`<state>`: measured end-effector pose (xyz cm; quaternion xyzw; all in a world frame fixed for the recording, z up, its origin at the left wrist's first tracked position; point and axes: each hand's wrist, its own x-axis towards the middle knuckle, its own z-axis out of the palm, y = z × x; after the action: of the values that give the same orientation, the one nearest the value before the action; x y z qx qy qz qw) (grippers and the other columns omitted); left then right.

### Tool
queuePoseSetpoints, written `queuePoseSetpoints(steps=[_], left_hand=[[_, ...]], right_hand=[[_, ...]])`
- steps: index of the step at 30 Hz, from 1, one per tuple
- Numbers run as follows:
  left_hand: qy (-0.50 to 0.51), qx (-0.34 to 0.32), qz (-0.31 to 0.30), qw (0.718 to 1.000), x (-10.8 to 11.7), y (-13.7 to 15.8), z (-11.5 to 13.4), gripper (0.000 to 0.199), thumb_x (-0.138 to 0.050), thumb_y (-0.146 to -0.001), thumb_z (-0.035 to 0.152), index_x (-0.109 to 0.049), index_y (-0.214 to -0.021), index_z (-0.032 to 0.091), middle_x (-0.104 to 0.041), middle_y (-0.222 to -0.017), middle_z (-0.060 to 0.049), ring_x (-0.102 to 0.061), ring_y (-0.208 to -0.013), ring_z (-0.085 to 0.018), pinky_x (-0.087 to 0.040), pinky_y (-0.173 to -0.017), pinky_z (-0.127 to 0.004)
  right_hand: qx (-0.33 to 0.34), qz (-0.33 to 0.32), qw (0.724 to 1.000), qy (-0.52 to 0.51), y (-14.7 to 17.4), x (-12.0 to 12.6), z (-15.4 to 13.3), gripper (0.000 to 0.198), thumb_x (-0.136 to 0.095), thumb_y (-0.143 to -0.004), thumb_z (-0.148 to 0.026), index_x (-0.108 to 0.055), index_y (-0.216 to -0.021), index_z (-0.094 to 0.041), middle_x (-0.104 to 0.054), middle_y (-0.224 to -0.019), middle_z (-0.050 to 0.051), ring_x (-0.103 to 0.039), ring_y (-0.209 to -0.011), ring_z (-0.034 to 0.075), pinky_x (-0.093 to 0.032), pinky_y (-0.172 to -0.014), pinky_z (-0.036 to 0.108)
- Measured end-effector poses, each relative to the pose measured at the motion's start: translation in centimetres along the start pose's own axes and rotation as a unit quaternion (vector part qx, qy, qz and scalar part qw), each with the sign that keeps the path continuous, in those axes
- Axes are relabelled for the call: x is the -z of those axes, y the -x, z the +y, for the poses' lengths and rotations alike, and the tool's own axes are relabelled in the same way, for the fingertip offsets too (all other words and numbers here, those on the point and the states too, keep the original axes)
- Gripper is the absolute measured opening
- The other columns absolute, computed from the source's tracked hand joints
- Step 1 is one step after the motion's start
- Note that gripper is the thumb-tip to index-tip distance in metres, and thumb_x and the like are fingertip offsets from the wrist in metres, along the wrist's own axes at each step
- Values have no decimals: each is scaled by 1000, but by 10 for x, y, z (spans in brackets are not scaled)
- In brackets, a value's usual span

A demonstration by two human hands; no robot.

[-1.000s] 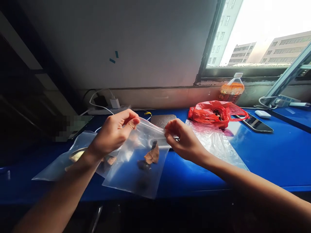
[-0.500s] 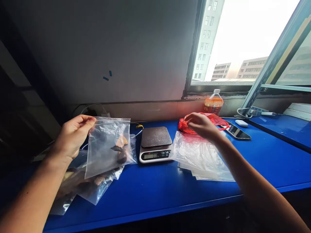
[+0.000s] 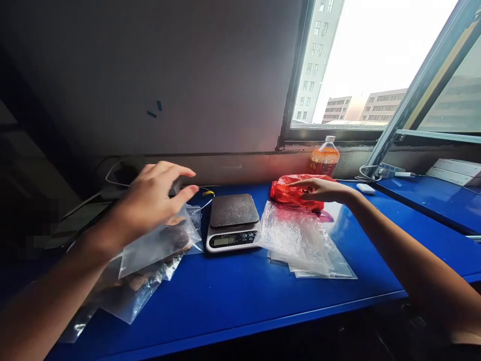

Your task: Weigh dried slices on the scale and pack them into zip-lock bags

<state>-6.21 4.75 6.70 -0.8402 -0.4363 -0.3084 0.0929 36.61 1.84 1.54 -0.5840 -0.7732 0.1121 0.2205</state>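
My left hand (image 3: 156,195) is above a pile of clear zip bags, thumb and fingers apart, holding nothing. The top bag (image 3: 141,250) holds brown and tan pieces whose kind I cannot make out. More filled bags (image 3: 130,296) lie beneath it. My right hand (image 3: 325,190) hovers over or touches a crumpled red plastic bag (image 3: 283,188), fingers stretched out and apart. Whether the fingertips press on it is unclear. Between the hands stands a digital scale (image 3: 233,220), its black plate bare. A stack of flat clear bags (image 3: 300,245) lies right of the scale.
A bottle of orange-brown drink (image 3: 325,159) stands behind the red bag, near the window. A white earphone case (image 3: 366,189) lies beyond my right wrist. Cables (image 3: 370,173) and white boxes (image 3: 456,171) are at the far right. The blue table (image 3: 233,296) ends at a front edge.
My left hand has let go of the filled zip bag, which now lies on the pile. My right hand has stretched its fingers over the red bag; the phone is hidden now.
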Motion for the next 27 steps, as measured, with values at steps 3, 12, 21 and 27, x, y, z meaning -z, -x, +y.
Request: queuePoseSetpoints(steps=[3,12,21,27], left_hand=[[54,-175,-109,977,-22,-29,81,30,-54,-93,41,-64,-114,22,-66,-116,-6,-56,-114,-25,-47,-98,-41],[-22,-262,-120,957,-136,-97,204,37,-42,-93,9,-57,-127,17,-66,-122,-12,-60,-116,-27,-44,-95,-41],[-27,-174,-195,965,-94,-83,165,49,-48,-90,24,-44,-138,20,-67,-115,-14,-68,-93,-31,-52,-74,-40],[12,-238,-245,940,-51,-24,131,51,-49,-93,32,-41,-143,24,-62,-118,-8,-61,-105,-27,-52,-83,-37]], right_hand=[[33,4,981,-193,-12,-2,-14,51,-65,-80,-38,-63,-130,-28,-67,-128,5,-65,-113,23,-55,-90,35],[-134,331,934,-23,5,-19,36,26,-48,-79,-24,-70,-89,-15,-73,-92,11,-66,-82,22,-53,-78,36],[-154,176,972,31,7,-35,40,4,-65,-65,-20,-67,-62,-21,-68,-62,1,-61,-60,16,-48,-60,25],[-190,344,919,-9,18,-9,30,22,-56,-72,-16,-69,-89,-19,-74,-86,5,-70,-79,18,-55,-72,29]])
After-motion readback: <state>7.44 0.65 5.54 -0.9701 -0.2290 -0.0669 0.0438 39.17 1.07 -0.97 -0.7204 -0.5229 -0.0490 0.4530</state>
